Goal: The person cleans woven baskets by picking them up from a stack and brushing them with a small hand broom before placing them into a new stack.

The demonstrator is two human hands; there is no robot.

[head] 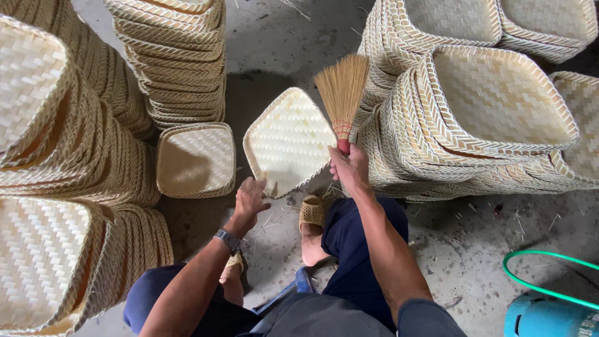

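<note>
A pale, square woven bamboo tray [288, 140] with rounded corners stands tilted on one corner over the grey concrete floor [474, 243], its hollow side facing the camera. The left hand [249, 198] grips this tray at its lower left edge, fingers curled around the rim. The right hand [350, 167] is closed around the red-bound handle of a small brown straw hand broom [342, 93], just right of the tray; the bristles fan upward beside the tray's upper right edge, and whether they touch it cannot be told. A dark wristwatch [228, 239] sits on the left wrist, below the tray. Directly under the tray a foot in a tan woven sandal [311, 212] rests on the floor, with dark blue trousers [349, 249] below it. Left of the tray lies a smaller square woven basket [196, 159], and above that rises a tall stack of nested woven trays [178, 62]. Further stacks lie on their sides far left of the tray [62, 156]. Right of the tray, leaning stacks of the same woven trays [486, 106] crowd together. Far below and right of the tray are a green hose [530, 284] and a blue gas cylinder [543, 315].
</note>
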